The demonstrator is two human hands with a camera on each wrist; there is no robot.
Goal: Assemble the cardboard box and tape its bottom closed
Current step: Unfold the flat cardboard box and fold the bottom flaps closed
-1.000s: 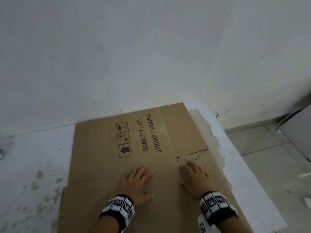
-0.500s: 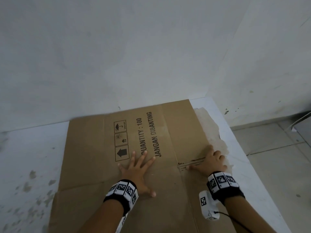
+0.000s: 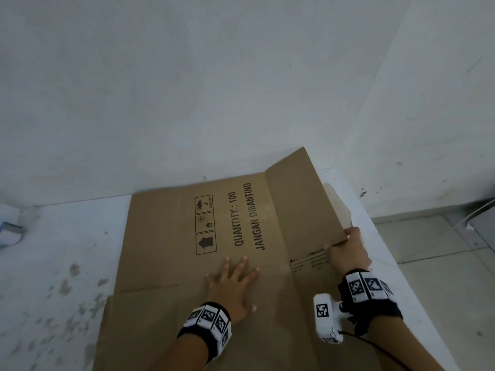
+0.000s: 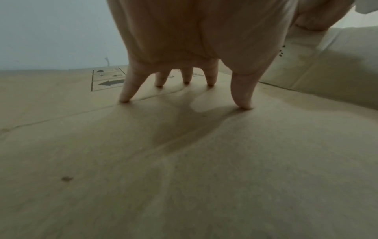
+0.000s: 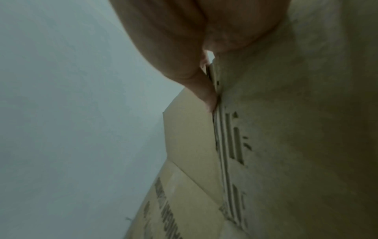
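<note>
A flattened brown cardboard box [image 3: 166, 236] printed "QUANTITY : 100" lies on a white surface against the wall. My left hand [image 3: 231, 281] presses flat on its middle panel with spread fingers [image 4: 242, 90], as the left wrist view confirms. My right hand [image 3: 347, 249] grips the near corner of the far right flap [image 3: 300, 199], thumb on top by a torn slot. That flap is tilted up off the surface. In the right wrist view my thumb [image 5: 202, 90] pinches the flap's edge against the cardboard [image 5: 286, 145].
The white surface [image 3: 53, 263] is stained at the left. Walls meet in a corner just behind the box. The surface's right edge [image 3: 401, 271] drops to a tiled floor [image 3: 450, 277]. A small blurred object [image 3: 8, 228] sits at the far left.
My right hand slid right to the flap's edge, took hold of it and lifted the flap. My left hand moved forward a little and spread its fingers.
</note>
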